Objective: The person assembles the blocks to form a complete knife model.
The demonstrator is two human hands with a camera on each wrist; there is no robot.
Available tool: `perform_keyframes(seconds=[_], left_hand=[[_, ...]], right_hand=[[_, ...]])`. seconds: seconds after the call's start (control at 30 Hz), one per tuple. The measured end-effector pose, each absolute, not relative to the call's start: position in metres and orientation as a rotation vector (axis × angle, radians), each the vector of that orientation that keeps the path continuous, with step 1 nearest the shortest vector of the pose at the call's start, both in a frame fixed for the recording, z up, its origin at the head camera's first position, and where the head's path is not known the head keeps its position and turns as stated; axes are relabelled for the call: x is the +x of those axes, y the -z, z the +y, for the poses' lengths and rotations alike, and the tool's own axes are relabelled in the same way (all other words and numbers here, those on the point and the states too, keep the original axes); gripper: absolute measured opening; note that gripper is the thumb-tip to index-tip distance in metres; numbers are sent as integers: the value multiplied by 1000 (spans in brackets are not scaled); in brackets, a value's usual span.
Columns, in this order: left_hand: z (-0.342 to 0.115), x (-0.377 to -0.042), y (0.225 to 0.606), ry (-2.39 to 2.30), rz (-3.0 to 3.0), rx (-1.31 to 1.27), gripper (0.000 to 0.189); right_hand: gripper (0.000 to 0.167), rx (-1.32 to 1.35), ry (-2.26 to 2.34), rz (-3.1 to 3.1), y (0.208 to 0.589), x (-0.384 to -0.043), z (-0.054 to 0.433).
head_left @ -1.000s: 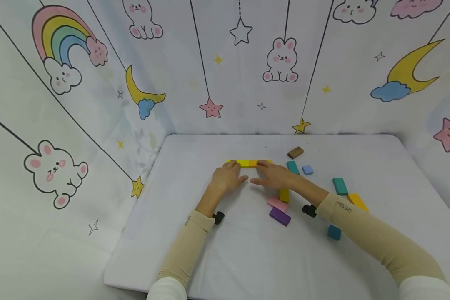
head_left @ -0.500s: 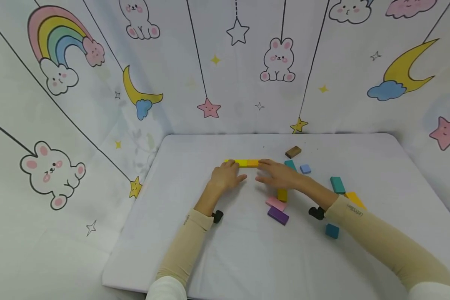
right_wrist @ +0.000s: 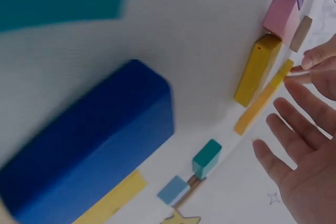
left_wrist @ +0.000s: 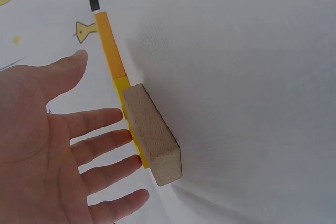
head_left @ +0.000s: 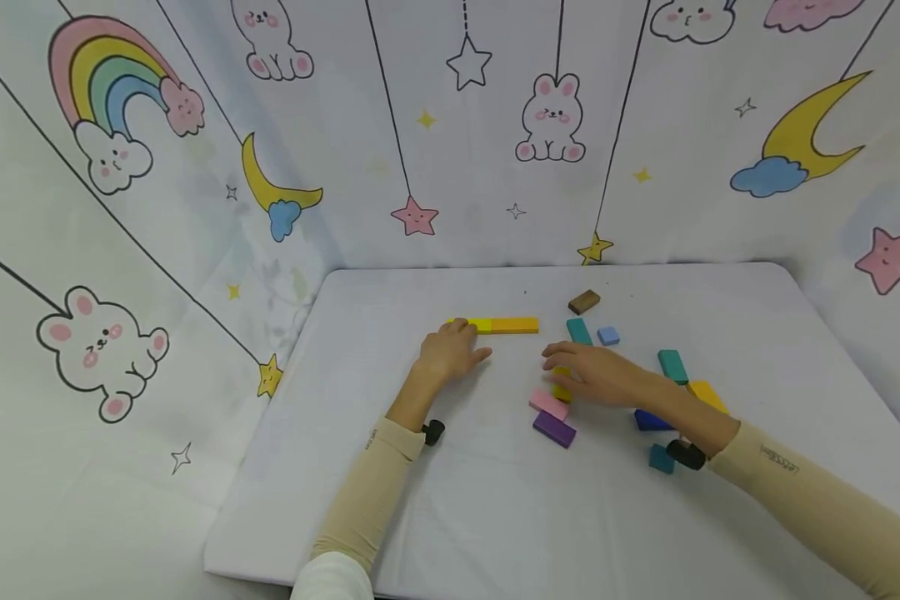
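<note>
In the head view my left hand (head_left: pixel 448 350) rests at the left end of a straight row. A yellow block (head_left: pixel 483 326) and an orange block (head_left: pixel 516 325) form the part that shows. The left wrist view has its fingers spread, tips at the yellow piece, with a plain wooden block (left_wrist: pixel 152 135) alongside. That wooden block is hidden in the head view. My right hand (head_left: pixel 607 371) hovers over a mustard block (head_left: pixel 562 392), partly covering it, fingers extended and holding nothing. Touching or near it lie a pink block (head_left: pixel 549 405) and a purple block (head_left: pixel 554 430).
Behind the right hand are a teal block (head_left: pixel 580 331), a light blue block (head_left: pixel 608 335) and a brown block (head_left: pixel 584 302). Further right lie another teal block (head_left: pixel 672 367) and an amber block (head_left: pixel 708 396). A dark blue block (head_left: pixel 651 421) sits beneath the right forearm.
My right hand has left the orange end of the row and moved back and right, above the mustard block. The left hand stays at the yellow end.
</note>
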State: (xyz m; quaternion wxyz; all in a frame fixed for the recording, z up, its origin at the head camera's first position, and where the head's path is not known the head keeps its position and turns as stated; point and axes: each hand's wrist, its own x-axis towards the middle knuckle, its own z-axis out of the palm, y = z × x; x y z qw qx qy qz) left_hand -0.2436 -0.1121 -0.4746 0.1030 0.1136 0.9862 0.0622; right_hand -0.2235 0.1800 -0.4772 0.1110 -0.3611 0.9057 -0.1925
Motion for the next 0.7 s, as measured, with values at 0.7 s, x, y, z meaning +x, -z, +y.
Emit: perform_keyframes(seconds=[0.7], left_hand=[[-98,-245,479,-201,2879,530,66]], right_hand=[[38,-1323,397,2659,483,-191,210]])
